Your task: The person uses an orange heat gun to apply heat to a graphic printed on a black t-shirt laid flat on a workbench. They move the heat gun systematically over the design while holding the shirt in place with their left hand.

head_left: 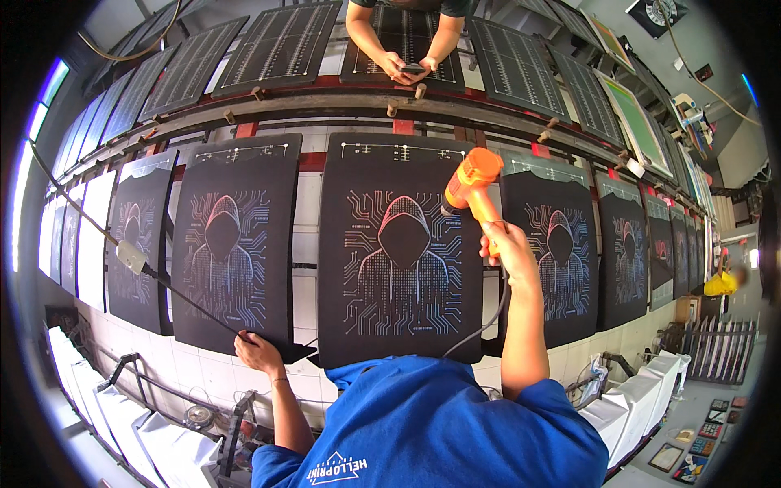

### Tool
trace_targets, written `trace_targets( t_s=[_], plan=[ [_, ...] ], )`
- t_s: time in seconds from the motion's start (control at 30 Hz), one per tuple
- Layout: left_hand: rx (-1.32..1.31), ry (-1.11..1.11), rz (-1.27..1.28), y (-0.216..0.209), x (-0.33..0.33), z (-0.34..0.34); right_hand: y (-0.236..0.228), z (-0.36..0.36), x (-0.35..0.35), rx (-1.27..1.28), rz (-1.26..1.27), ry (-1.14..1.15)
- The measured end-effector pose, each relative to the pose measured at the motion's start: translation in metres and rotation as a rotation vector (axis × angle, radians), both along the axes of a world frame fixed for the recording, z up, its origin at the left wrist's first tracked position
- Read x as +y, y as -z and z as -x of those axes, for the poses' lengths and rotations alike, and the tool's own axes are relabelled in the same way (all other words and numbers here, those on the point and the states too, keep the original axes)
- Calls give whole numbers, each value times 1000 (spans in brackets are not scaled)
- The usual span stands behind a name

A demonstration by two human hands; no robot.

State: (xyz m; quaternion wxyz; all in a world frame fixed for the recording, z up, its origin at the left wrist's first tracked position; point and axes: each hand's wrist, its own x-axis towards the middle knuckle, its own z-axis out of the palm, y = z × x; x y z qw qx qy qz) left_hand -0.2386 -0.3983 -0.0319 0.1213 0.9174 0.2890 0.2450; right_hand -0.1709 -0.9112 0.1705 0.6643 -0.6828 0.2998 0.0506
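Note:
My right hand (512,249) is wrapped round the handle of an orange heat gun (478,180). Its dark nozzle points left, over the right side of a black T-shirt (333,244) stretched on a board before me. The shirt bears a hooded figure print with circuit lines in pink, white and blue. From the gun's handle a grey cord (498,313) drops toward my body. Lower left, my left hand (259,355) has its fingers closed on a black cable (199,307). That cable leads up to a white socket connector (130,256) hanging over the neighbouring shirt (232,297).
More printed black shirts (561,285) lie on boards in a row to both sides. A wooden rail (325,107) with pegs runs behind them. Beyond it, another person's hands (407,71) hold a phone over dark boards (521,69). White-covered stands (171,443) flank me.

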Motion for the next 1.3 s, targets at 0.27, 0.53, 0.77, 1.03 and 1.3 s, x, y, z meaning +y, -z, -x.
trace_targets(
  t_s=[0.27,0.53,0.77,1.03,1.3],
  plan=[
    [38,4,14,-1,1,-1,4,14,-7,-42,11,18],
    [91,-10,72,-2,1,-1,0,41,-5,6,6,-8],
    [68,-17,0,6,5,0,3,30,-1,-10,-6,-56],
    [80,-17,59,0,3,0,0,10,13,-20,-56,-116],
    [-3,-7,-6,4,3,-1,-10,36,19,36,-11,-140]
  ],
)
